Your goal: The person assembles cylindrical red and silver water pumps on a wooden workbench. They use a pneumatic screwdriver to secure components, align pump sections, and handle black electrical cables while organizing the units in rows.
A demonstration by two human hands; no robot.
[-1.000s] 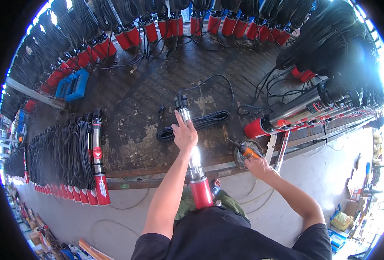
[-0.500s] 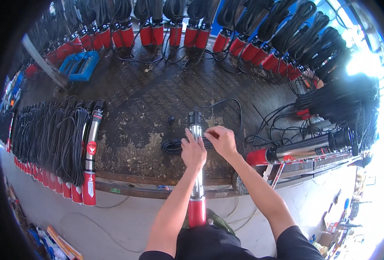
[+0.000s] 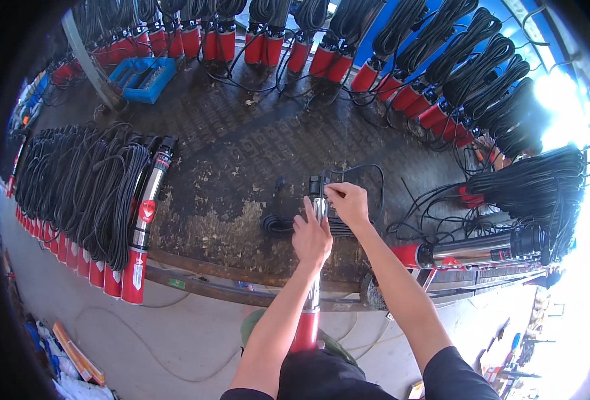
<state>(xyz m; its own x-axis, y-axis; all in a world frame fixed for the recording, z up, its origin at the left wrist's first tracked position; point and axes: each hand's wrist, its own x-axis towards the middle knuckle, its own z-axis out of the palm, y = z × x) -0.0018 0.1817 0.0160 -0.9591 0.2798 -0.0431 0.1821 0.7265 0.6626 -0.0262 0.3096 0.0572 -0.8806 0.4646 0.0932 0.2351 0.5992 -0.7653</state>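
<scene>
A slim submersible pump lies lengthwise in front of me, with a silver tube, a red lower end against my body and a black head over the bench. Around the tube just below that head is my left hand, its index finger stretched along the metal. My right hand pinches at the right side of the head; what is between its fingertips is too small to tell. From the head a black cable loops right, and a coiled bundle of cable lies beneath the tube.
Finished-looking pumps with bundled cables lie in a row at left. More red-ended pumps stand along the back. A blue tray sits beside a metal post. Another larger pump rests at the right bench edge near piled cables.
My right hand has moved up against the black pump head, its fingertips closer to it. My left hand stays on the tube. The whole view has shifted a little.
</scene>
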